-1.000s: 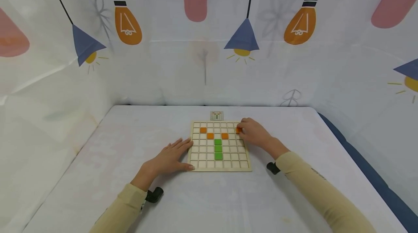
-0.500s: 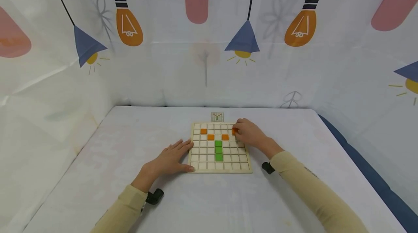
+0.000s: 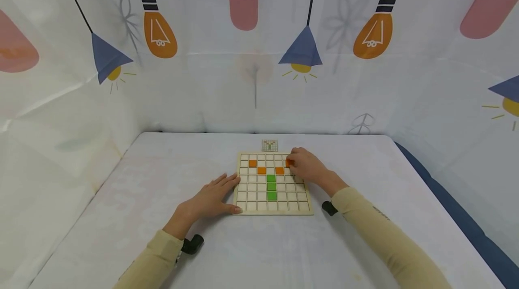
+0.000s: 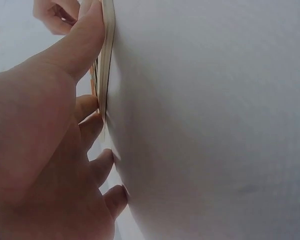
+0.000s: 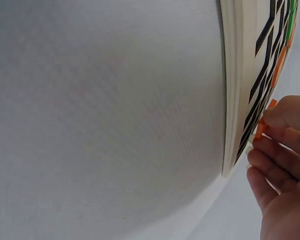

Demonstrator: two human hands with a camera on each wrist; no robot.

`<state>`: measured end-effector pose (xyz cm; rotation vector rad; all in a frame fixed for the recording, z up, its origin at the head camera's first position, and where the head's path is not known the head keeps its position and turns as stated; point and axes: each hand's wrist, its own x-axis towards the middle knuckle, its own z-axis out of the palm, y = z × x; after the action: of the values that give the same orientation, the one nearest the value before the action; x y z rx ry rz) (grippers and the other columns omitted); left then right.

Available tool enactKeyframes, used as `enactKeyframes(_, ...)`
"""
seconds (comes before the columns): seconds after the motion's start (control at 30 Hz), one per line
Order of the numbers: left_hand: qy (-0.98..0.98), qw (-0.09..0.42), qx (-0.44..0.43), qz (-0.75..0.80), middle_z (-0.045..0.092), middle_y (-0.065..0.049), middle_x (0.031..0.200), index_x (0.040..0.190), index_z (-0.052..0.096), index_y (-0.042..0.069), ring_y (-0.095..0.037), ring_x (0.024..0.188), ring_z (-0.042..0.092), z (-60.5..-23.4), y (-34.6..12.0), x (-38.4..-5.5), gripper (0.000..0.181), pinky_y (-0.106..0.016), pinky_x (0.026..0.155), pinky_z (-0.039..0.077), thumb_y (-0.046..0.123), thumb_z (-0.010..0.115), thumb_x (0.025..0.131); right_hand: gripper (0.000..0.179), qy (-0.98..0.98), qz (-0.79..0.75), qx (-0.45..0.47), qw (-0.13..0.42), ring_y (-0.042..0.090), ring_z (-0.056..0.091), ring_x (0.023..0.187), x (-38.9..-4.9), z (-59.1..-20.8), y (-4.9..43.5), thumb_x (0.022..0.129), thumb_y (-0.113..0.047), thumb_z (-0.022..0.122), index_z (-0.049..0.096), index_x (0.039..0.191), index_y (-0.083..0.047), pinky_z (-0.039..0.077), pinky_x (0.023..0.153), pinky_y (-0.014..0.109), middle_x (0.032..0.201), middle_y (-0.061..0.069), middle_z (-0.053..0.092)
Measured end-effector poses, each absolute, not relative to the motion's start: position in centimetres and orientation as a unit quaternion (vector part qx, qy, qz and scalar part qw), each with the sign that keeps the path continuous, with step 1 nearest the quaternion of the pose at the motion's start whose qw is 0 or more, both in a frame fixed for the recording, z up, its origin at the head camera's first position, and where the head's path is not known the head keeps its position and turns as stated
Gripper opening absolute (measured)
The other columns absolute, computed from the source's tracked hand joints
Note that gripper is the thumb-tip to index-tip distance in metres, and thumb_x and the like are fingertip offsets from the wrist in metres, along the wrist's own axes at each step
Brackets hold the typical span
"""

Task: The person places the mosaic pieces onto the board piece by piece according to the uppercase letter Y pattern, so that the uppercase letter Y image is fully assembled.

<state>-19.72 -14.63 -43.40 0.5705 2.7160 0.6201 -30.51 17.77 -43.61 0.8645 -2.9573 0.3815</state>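
Observation:
A square wooden grid board (image 3: 252, 205) lies on the white table, its cells outlined in dark lines. Three green tiles (image 3: 271, 187) form a column in it, and orange tiles (image 3: 261, 170) sit diagonally above them on both sides. My right hand (image 3: 307, 164) pinches another orange tile (image 5: 260, 129) between thumb and fingers over the board's upper right cells; the fingers cover part of it in the head view. My left hand (image 3: 214, 194) rests at the board's left edge with its fingers spread, the thumb (image 4: 85, 42) at the near corner.
A small card (image 3: 269, 145) with a printed grid pattern lies just beyond the board's far edge. Behind the table (image 3: 182, 154) hangs a white cloth (image 3: 211, 91) printed with lamps and bulbs. Dark blue fabric (image 3: 442, 190) shows past the table's right side.
My right hand has moved left over the board with the orange tile, from the right edge column inward. The left hand has stayed at the board's left edge.

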Motion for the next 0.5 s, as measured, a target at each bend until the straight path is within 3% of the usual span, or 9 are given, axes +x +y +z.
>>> enactKeyframes(0.5, 0.943, 0.149, 0.199, 0.221, 0.021, 0.001, 0.167, 0.158, 0.028, 0.02, -0.033, 0.156, 0.013, -43.18, -14.6, -19.71, 0.093, -0.065, 0.12, 0.019, 0.056, 0.072, 0.084, 0.022, -0.95, 0.122, 0.286, 0.015, 0.02, 0.056, 0.091, -30.5, -43.21, 17.19, 0.092, -0.01, 0.064, 0.074, 0.111, -0.003, 0.053, 0.083, 0.034, 0.102, 0.007, 0.066)
